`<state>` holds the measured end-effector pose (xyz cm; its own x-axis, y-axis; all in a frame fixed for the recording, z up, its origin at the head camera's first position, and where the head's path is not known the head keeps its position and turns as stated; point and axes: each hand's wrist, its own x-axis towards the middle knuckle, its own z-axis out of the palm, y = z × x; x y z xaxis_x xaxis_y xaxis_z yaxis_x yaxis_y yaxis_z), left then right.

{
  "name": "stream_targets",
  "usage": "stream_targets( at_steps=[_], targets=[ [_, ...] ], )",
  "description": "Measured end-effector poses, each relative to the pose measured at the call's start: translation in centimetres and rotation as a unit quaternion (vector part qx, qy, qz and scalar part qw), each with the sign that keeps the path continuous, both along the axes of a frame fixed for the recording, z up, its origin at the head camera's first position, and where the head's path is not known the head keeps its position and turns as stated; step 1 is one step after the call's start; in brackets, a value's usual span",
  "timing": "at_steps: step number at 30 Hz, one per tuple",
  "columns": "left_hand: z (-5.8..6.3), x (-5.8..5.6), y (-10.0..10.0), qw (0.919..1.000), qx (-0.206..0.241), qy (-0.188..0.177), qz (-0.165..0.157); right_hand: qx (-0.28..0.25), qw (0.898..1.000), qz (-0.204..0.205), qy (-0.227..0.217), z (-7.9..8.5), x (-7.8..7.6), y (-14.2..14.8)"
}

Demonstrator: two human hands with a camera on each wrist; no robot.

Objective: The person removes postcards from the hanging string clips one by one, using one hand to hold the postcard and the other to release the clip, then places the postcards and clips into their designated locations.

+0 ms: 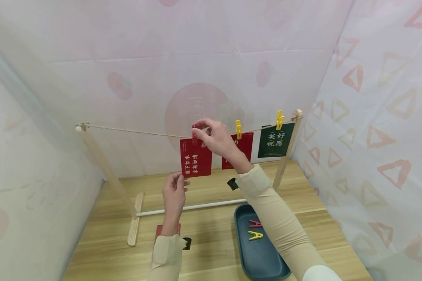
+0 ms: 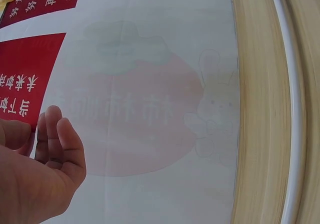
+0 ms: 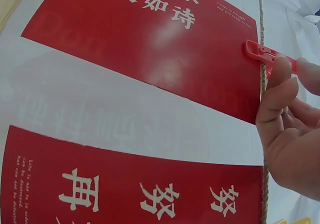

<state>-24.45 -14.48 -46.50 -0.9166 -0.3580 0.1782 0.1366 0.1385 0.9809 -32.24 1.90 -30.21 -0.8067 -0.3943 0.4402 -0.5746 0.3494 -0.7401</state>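
A red card (image 1: pixel 196 158) with white characters hangs at the twine (image 1: pixel 140 132), its top edge against the line. My right hand (image 1: pixel 216 136) pinches a red clothespin (image 3: pixel 260 52), whose jaws sit over the twine and the card's top edge. Down at the card's lower left corner, my left hand (image 1: pixel 174 193) holds the corner between thumb and fingers, as the left wrist view shows. To the right hangs a second red card (image 1: pixel 244 146) under a yellow clothespin (image 1: pixel 238 129). Beyond it a dark green card (image 1: pixel 276 140) hangs from another yellow clothespin (image 1: pixel 279 120).
Two wooden posts (image 1: pixel 105 171) carry the twine, joined low down by a white rod (image 1: pixel 211 205). A blue tray (image 1: pixel 244 257) under my right forearm holds a red clothespin (image 1: pixel 255 223) and a yellow clothespin (image 1: pixel 255 235). Another red card (image 1: pixel 159 230) lies on the table, partly behind my left wrist.
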Motion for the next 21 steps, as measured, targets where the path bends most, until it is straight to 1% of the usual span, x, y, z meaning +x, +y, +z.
stream_targets(
  at_steps=[7, 10, 15, 21],
  targets=[
    [0.12, 0.16, -0.07, 1.0000, -0.004, 0.005, 0.003, -0.005, 1.000, -0.004, 0.013, -0.01, 0.09, -0.10],
    [0.24, 0.05, -0.19, 1.0000, -0.003, 0.005, 0.002, -0.018, 1.000, -0.001, 0.019, 0.01, 0.00, -0.20],
    [0.39, -0.22, -0.42, 1.0000, 0.002, -0.007, -0.001, -0.049, 0.998, 0.007, 0.026, -0.08, -0.28, -0.42],
    [0.88, -0.42, -0.74, 0.9996, 0.005, -0.024, -0.013, -0.064, 0.997, 0.000, 0.041, -0.04, -0.40, -0.60]
  ],
)
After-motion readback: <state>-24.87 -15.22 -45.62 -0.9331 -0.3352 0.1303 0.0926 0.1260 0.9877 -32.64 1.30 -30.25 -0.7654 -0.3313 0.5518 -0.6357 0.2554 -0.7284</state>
